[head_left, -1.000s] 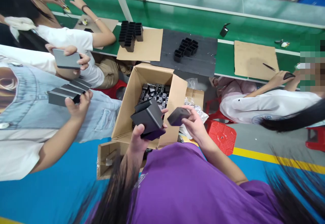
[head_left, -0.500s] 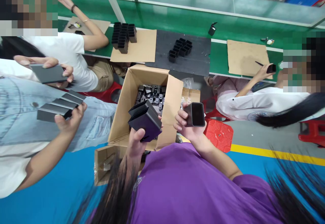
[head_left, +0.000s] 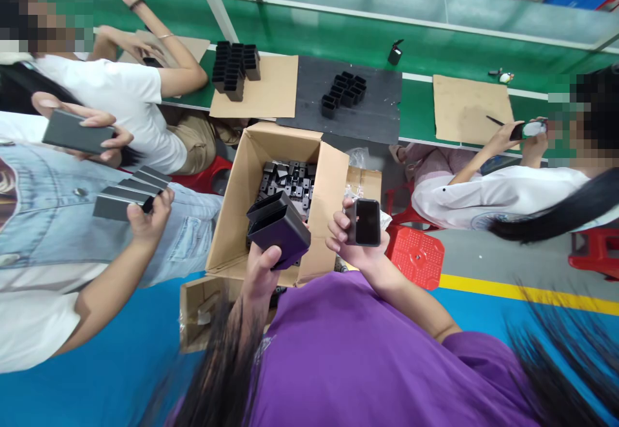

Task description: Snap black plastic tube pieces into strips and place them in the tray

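Note:
Two dark hollow rectangular cases (head_left: 285, 230) lie side by side in my left hand (head_left: 264, 272), my thumb across the near one. My right hand (head_left: 360, 246) grips one more black case (head_left: 367, 222), its hollow end turned up toward me and the fingers along its left side. Both hands are in front of my purple shirt. Beyond them stands an open cardboard box (head_left: 326, 188) with many small dark parts (head_left: 290, 178) inside; the cases in my left hand overlap its near part.
Black cases (head_left: 235, 69) stand on cardboard on the green bench, others (head_left: 345, 91) on a black mat (head_left: 377, 98). A person at left holds several grey cases (head_left: 128, 198). Another person sits at right. A red stool (head_left: 418, 256) is beyond my right forearm.
The case in my right hand has moved slightly left and turned more upright. My left hand has barely shifted. The left person's cases moved right; the right person's hands came together.

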Motion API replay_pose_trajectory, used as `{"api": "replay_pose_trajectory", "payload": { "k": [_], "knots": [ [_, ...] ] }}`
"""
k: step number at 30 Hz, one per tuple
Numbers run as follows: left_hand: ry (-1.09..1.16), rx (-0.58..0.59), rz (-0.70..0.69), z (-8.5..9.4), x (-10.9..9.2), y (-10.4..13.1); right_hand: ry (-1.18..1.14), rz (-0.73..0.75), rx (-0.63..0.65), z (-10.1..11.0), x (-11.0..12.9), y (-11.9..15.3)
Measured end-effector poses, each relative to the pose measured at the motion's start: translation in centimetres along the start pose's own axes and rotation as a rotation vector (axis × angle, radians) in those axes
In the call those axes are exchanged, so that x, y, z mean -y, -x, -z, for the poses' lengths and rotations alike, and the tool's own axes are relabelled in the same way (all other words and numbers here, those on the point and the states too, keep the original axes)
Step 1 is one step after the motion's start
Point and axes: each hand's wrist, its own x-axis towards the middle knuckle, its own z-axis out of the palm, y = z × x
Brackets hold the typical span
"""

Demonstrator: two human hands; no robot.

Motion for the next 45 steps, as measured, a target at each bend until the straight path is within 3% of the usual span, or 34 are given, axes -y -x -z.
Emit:
{"api": "replay_pose_trajectory", "payload": {
  "k": [11, 18, 32, 38, 45],
  "knots": [
    [0.019, -0.056, 0.044, 0.9, 0.5, 0.1, -0.153, 0.069, 0.164, -0.3, -0.4, -0.2],
    [0.006, -0.047, 0.029, 1.3, 0.7, 0.1, -0.130, 0.024, 0.087, -0.3, -0.7, -0.1],
    [-0.021, -0.070, 0.028, 2.0, 1.7, 0.1, -0.132, 0.036, 0.066, 0.4, -1.2, -0.1],
    [-0.141, -0.140, -0.017, 1.5, 1.8, -0.7, 0.210, 0.020, 0.048, 1.7, -0.5, 0.2],
    [-0.387, -0.077, -0.082, 0.6, 2.0, -1.2, 0.741, 0.232, 0.095, 1.6, 2.7, 1.2]
  ]
}}
